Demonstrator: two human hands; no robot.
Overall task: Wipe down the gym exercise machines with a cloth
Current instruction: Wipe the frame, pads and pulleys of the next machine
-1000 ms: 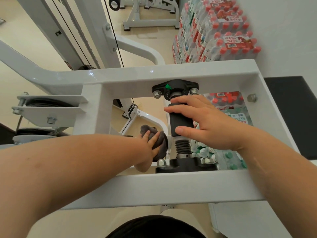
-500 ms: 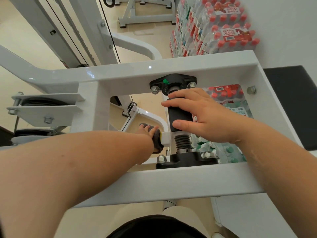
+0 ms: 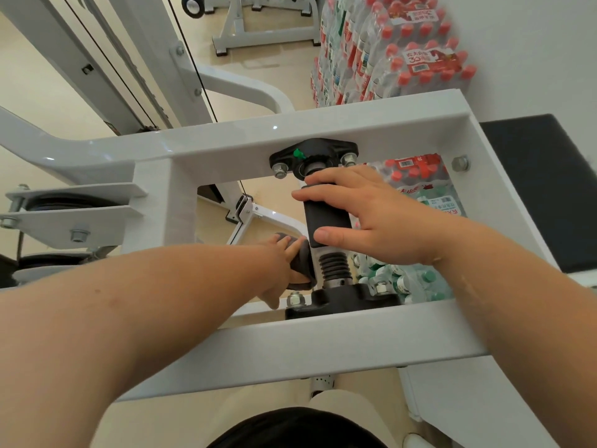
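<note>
Our left hand (image 3: 277, 273) reaches over the near bar of the white frame (image 3: 290, 347). Its fingers are curled around a dark grey cloth (image 3: 303, 265) and press it just beside the ribbed black sleeve (image 3: 334, 266), near the middle of the near bar. We judge the cloth to be soft and light. It bunches easily, so we hold it as a wad in the fingers and let the palm give the pressure.

Our right hand (image 3: 371, 221) is clamped on the black handle (image 3: 326, 218), with the fingers over its far end and the thumb on its near end. We think the handle is stiff, with a rubbery surface that does not slip. It sits between two black bearing blocks (image 3: 342, 299), so it may turn, and holding it at the middle keeps it steady. Its long axis runs from the near bar to the far bar, pointing away from us.

The painted frame looks heavy, hard and glossy. Beyond its far right corner stand packs of water bottles (image 3: 403, 53).
</note>
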